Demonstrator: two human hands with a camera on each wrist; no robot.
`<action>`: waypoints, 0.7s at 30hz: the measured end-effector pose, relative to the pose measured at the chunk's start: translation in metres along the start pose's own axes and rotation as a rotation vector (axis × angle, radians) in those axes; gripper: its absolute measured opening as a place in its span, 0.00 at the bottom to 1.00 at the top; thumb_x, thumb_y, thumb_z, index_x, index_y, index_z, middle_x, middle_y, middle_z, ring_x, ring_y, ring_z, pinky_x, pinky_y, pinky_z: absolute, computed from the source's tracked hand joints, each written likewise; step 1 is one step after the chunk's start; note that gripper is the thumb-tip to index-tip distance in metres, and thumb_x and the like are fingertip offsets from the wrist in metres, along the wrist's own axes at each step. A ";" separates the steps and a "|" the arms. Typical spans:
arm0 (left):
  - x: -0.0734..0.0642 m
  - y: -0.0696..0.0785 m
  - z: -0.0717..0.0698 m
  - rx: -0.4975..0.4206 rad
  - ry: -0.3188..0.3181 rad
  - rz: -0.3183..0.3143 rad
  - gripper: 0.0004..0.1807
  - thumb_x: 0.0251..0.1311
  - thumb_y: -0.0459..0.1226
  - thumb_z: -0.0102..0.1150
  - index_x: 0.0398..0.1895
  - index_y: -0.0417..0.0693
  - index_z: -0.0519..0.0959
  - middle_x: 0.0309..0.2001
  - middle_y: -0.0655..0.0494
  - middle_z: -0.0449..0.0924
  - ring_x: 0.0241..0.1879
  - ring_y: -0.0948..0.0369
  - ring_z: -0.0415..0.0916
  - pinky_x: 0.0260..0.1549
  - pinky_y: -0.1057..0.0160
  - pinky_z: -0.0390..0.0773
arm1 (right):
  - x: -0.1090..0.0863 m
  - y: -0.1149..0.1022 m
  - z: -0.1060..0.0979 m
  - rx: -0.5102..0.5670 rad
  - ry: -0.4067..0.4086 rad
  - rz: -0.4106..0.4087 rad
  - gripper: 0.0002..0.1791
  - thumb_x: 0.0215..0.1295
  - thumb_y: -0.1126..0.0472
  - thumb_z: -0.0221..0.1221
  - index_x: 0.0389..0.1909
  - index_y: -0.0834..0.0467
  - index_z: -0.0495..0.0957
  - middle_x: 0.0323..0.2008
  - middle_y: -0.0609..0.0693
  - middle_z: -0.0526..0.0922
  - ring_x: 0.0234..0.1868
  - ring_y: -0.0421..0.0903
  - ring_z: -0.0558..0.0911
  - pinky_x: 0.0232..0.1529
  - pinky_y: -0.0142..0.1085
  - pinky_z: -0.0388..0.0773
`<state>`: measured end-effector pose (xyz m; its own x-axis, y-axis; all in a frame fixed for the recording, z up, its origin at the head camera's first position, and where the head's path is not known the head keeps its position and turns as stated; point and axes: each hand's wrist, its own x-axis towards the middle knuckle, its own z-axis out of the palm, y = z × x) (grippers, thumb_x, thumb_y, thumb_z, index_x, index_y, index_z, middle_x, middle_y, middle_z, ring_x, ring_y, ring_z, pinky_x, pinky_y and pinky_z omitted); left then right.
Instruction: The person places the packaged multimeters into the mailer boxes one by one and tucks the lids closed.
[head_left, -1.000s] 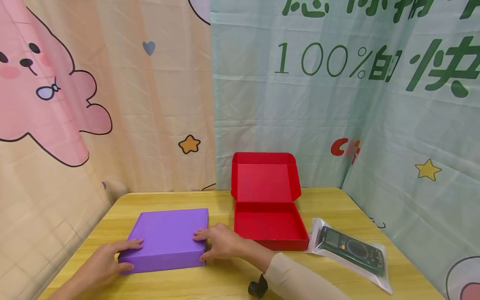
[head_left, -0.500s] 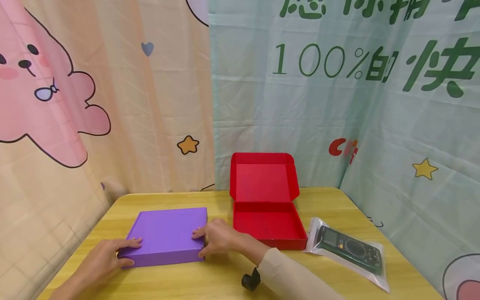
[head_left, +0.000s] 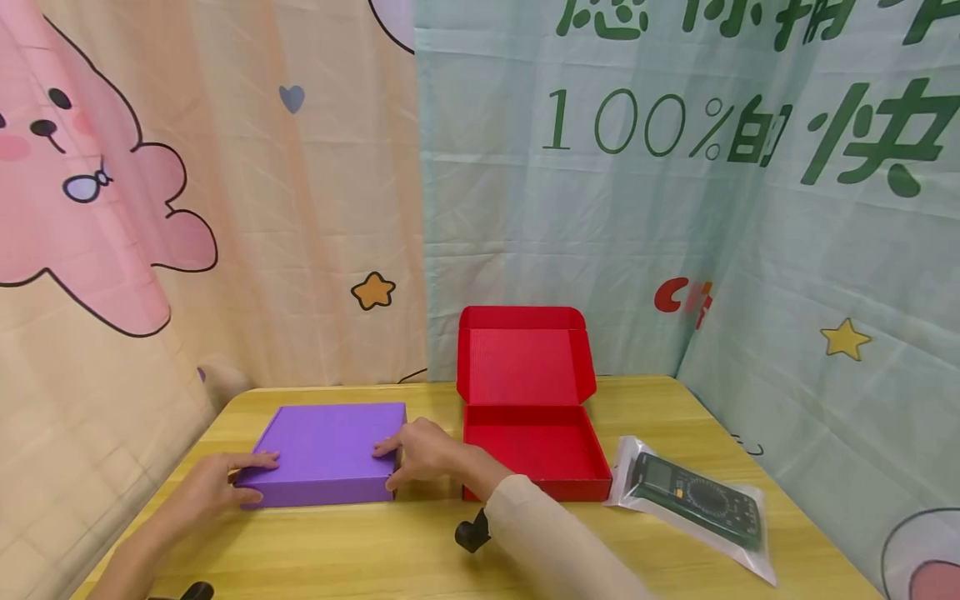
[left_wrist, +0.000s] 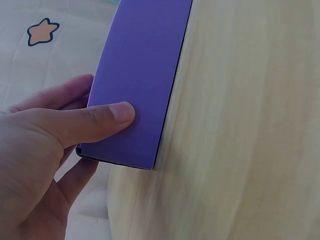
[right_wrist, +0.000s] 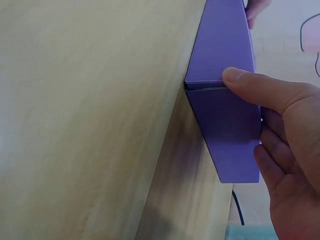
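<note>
Gripping a closed purple box (head_left: pixel 322 454) at its near corners, both hands are working with a partly open, pinching hold: the left hand (head_left: pixel 206 483) is keeping its thumb on the front face with fingers over the left end, and the right hand (head_left: pixel 423 450) is pressing its thumb beside the seam at the right corner. The box is sitting left of centre on the worktop (head_left: pixel 360 546), seemingly flat, though the wrist views aren't settling whether the right end is fully down.

Biggest worry: uneven pressure could twist it or pop the lid, since that seam is showing a gap. Right forearm is also crossing in front of the open red box (head_left: pixel 546 490), so a careless elbow might be bumping that, or the bagged multimeter (head_left: pixel 697 500) just beside it.

Roomwise, the near side is offering loads of bare wood. The back edge is leaving only a thin strip, the left edge is running fairly near, and the right hand is filling much of the gap toward the red box.
</note>
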<state>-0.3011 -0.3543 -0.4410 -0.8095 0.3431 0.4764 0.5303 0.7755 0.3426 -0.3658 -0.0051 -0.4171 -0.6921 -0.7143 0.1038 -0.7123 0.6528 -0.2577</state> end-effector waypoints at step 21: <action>0.011 -0.010 -0.001 0.007 -0.013 -0.023 0.23 0.38 0.34 0.84 0.44 0.46 0.91 0.49 0.50 0.88 0.54 0.47 0.80 0.47 0.83 0.66 | 0.007 0.007 0.001 0.095 0.017 0.019 0.31 0.57 0.50 0.78 0.63 0.45 0.84 0.59 0.35 0.82 0.60 0.38 0.77 0.56 0.28 0.73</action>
<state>-0.3149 -0.3585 -0.4384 -0.8250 0.3317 0.4575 0.5093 0.7873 0.3475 -0.3755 -0.0062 -0.4193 -0.7077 -0.6973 0.1138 -0.6855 0.6386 -0.3498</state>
